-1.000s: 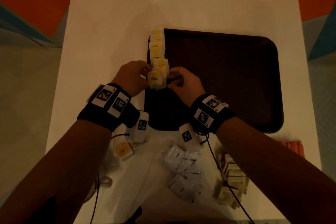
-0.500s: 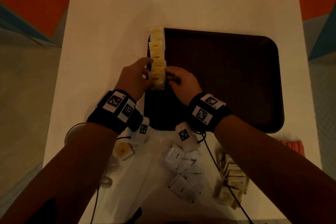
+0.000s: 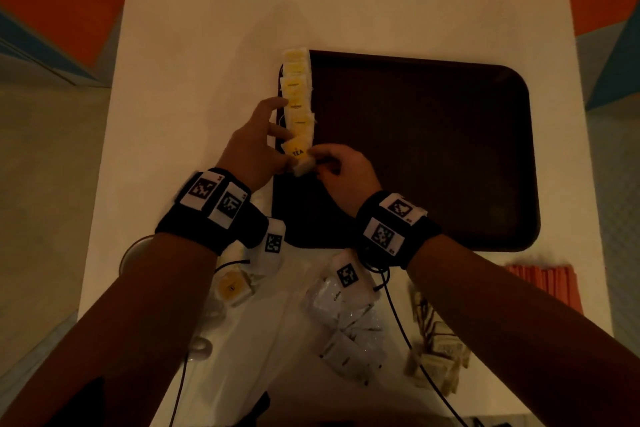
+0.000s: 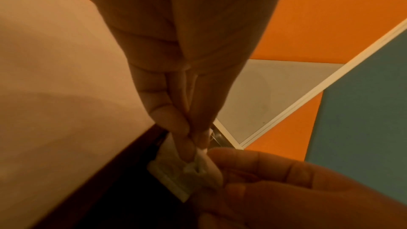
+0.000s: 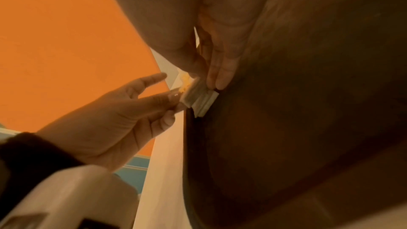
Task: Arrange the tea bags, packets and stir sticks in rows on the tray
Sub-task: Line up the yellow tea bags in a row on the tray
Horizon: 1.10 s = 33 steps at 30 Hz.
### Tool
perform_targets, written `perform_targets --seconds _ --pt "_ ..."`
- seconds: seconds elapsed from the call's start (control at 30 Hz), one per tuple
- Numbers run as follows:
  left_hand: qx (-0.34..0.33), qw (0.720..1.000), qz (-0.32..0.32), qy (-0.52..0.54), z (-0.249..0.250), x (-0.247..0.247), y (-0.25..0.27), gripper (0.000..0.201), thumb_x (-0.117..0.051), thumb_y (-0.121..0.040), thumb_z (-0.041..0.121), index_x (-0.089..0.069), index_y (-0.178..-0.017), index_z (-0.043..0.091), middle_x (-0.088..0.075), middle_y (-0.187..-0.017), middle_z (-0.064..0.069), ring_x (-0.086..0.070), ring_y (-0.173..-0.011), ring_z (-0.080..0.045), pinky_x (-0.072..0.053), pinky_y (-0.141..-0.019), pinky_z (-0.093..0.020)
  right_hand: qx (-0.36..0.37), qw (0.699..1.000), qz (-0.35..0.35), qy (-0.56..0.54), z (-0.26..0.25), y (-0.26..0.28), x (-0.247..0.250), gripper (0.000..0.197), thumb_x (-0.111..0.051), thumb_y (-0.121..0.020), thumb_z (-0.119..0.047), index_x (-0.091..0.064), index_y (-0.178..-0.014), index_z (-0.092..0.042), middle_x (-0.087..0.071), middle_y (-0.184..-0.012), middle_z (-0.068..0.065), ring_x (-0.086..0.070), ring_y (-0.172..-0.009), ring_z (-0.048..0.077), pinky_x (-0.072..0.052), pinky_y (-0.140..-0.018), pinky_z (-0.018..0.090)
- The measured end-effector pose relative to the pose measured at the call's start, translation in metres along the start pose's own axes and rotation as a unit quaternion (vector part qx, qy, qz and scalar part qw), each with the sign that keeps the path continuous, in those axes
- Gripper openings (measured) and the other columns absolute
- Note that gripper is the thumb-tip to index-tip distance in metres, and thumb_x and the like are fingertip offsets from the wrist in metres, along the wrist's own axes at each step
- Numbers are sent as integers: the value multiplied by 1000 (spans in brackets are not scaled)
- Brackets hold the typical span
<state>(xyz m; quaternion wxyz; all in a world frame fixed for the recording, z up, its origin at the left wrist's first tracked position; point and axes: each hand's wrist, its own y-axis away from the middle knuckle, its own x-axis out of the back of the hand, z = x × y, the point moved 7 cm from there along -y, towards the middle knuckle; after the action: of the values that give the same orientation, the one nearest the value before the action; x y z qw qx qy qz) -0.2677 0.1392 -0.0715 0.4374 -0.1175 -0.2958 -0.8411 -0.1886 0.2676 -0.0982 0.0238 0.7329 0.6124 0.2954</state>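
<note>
A dark brown tray (image 3: 433,156) lies on the white table. Several yellow tea bags (image 3: 296,94) form an overlapping row along its left edge. At the row's near end my right hand (image 3: 341,170) pinches a small stack of tea bags (image 3: 300,158) between thumb and fingers, its lower edge on the tray. The right wrist view shows the stack (image 5: 199,98) under my right fingertips (image 5: 220,77). My left hand (image 3: 254,146) has straight fingers touching the left side of the row and the stack (image 4: 176,171). My left hand (image 5: 123,114) holds nothing.
On the table near me lie one loose yellow tea bag (image 3: 230,288), a pile of white packets (image 3: 349,326), brown packets (image 3: 438,357) and orange stir sticks (image 3: 543,284) at the right. A round cup (image 3: 133,255) sits at the left edge. Cables trail from my wrists.
My left fingers have uncurled and now stretch along the left side of the row. The stack has stayed at the row's near end, still in my right hand's pinch.
</note>
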Motion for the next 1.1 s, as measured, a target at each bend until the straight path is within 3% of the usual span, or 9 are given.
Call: perform_targets --seconds 0.13,0.23,0.43,0.53,0.6,0.7,0.87,1.0,1.1 --pt "-38 995 -39 -81 11 -5 3 83 -77 -66 7 -31 -130 35 -62 -107 -1 -63 -69 -19 -51 -66 -26 -22 999 -29 14 2 5 2 32 -49 -86 3 -62 -110 -13 -63 -114 8 -60 -103 18 -48 -93 26" --pt "-52 993 -2 -105 15 1 4 76 -80 -65 13 -37 -126 27 -62 -102 -3 -61 -73 -20 -52 -71 -34 -34 997 -54 44 7 7 3 31 -48 -85 2 -64 -105 -15 -65 -110 7 -61 -100 20 -50 -92 31" --pt "-19 997 46 -50 1 8 4 52 -82 -62 18 -51 -104 15 -62 -89 -5 -65 -76 -27 -56 -74 -45 -5 998 -52 40 5 3 3 33 -50 -89 -4 -58 -119 -14 -53 -130 7 -57 -113 21 -47 -100 38" --pt "-27 996 54 -73 1 5 7 46 -81 -63 19 -56 -100 10 -62 -90 -6 -64 -78 -25 -55 -76 -42 33 995 -57 76 -6 2 -1 35 -51 -88 -3 -58 -121 -12 -51 -133 7 -51 -120 21 -40 -105 30" --pt "-31 995 67 -73 1 7 6 43 -81 -64 16 -57 -99 9 -64 -92 -9 -64 -77 -23 -54 -74 -35 42 996 -35 70 -9 -1 2 37 -49 -87 0 -57 -122 -11 -49 -134 8 -52 -118 21 -40 -101 24" --pt "-12 995 94 -41 -4 14 2 37 -77 -68 11 -58 -100 9 -62 -96 -5 -60 -72 -14 -45 -61 -4 27 998 -28 44 -9 -9 3 50 -46 -85 6 -47 -132 -12 -41 -143 7 -51 -121 19 -38 -101 21" --pt "3 993 116 -30 -7 19 -7 32 -72 -74 9 -62 -104 8 -65 -108 -8 -59 -77 -10 -36 -56 7 77 994 -38 64 -13 -18 -6 50 -46 -85 4 -45 -134 -9 -41 -145 10 -38 -134 20 -26 -115 29" --pt "12 992 120 -32 -9 19 -14 34 -71 -75 13 -63 -108 11 -65 -113 -7 -58 -81 -8 -40 -62 1 52 997 -36 52 -11 -26 -4 48 -48 -89 -3 -42 -136 -11 -37 -147 9 -34 -136 17 -22 -107 13" --pt "5 991 122 -46 -7 20 -16 34 -71 -76 16 -63 -109 12 -66 -114 -6 -58 -81 -7 -42 -75 -15 71 997 -38 18 -18 -22 -7 43 -53 -89 -8 -47 -132 -10 -45 -141 8 -43 -129 16 -33 -108 23"
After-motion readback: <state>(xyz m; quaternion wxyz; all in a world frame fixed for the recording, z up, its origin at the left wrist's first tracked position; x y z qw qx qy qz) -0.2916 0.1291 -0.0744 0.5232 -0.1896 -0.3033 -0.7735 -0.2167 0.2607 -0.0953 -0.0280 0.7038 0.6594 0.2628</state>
